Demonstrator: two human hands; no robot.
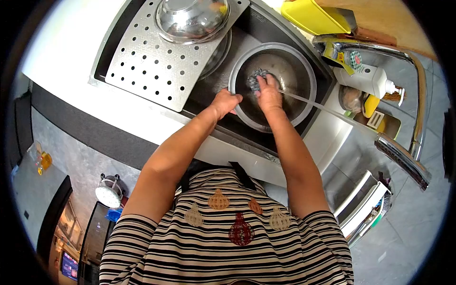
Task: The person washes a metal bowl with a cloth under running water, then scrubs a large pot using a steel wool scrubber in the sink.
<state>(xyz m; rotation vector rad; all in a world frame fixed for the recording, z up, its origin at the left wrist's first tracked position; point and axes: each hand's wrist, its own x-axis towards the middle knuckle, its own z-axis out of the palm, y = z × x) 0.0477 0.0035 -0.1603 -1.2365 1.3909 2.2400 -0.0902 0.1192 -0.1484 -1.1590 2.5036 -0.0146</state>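
A round metal bowl [294, 111] sits in the dark sink [247, 35]. My left hand [226, 103] grips the bowl's rim on its left side. Inside the bowl, my right hand [269, 95] holds a grey metal scrubber [256, 80] against the inner surface. A thin stream of water [327, 109] runs from the faucet head [403, 159] at the right into the bowl, passing by my right hand.
A perforated metal tray [152, 61] spans the sink's left part, with an upturned shiny bowl [192, 19] on it. Another metal vessel [221, 57] lies partly beneath. At the right stand a white pump bottle [363, 80], a yellow container [311, 16] and the curved faucet [420, 99].
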